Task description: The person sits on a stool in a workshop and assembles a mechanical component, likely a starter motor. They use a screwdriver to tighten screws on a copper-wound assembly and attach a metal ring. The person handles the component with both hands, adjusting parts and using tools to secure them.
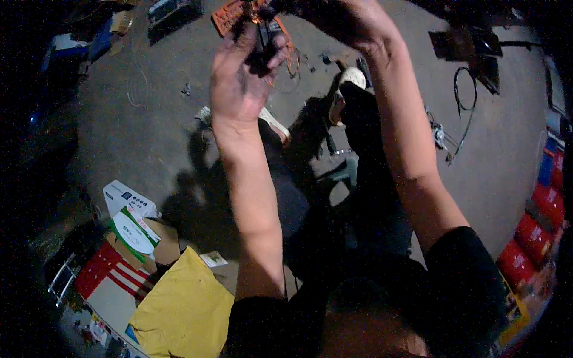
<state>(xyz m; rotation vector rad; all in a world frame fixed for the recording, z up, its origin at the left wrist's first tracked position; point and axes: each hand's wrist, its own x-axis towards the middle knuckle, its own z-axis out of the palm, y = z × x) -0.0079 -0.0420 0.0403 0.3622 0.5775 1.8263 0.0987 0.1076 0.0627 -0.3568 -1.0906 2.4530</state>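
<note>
My left hand [242, 83] is raised near the top edge, palm up, its dirty fingers curled around a small dark part [261, 40] with a coppery glint. What that part is I cannot make out. My right hand [349, 21] reaches in from the right, bent at the wrist, its fingers closed at the same part. Shadow and the picture's edge hide most of those fingers. Behind the hands lies an orange tray-like case [227, 19] with cut-outs, on the floor below. A thin orange cord [292, 62] hangs or lies beside it.
Around my light shoes [352, 77] lie small loose parts [186, 89]. A black cable loop [465, 89] and a metal assembly [440, 137] are on the right floor. Cartons [128, 200] and a yellow bag [185, 304] are at lower left, red packages [531, 238] at far right.
</note>
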